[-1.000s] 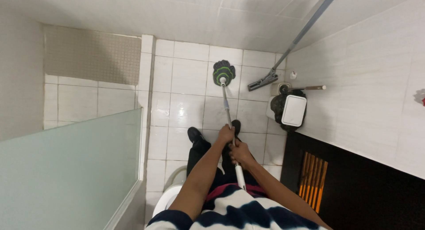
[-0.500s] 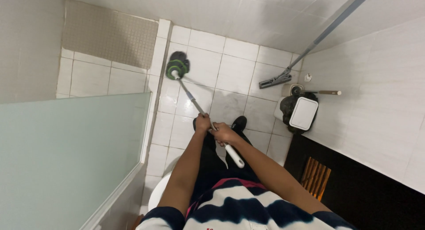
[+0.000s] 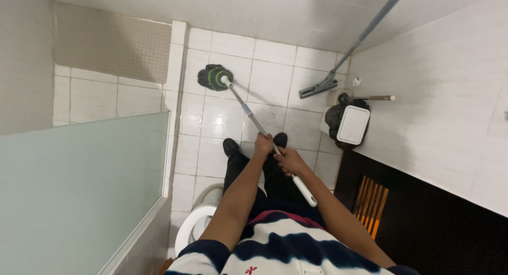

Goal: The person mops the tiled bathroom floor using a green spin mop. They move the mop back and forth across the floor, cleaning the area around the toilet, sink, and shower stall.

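Since the earlier frames, the mop head (image 3: 215,77) has travelled from the middle of the tiled floor (image 3: 275,79) toward its left side, and it now sits on a white tile close to the raised kerb (image 3: 176,90) of the shower area, just short of touching it as far as I can judge. That shift indicates the stroke has covered the central tiles and reached the left margin of the floor. Working left to right: the frosted glass screen (image 3: 79,195) fills the lower left, with part of a white toilet rim (image 3: 191,228) beside it. The mop handle (image 3: 254,119) runs as one straight long axis from the green and black head at upper left down to its white end cap (image 3: 307,193) at lower right; the working end points away from me and to my left. My left hand (image 3: 263,145) is wrapped fully closed around the shaft higher up, and my right hand (image 3: 288,161) is closed around it just below, the two grips nearly touching. Farther right, a second long-handled floor tool (image 3: 344,58) leans toward the wall, and a dark bin with a white lid (image 3: 352,124) stands by the right-hand wall, well apart from the mop head.
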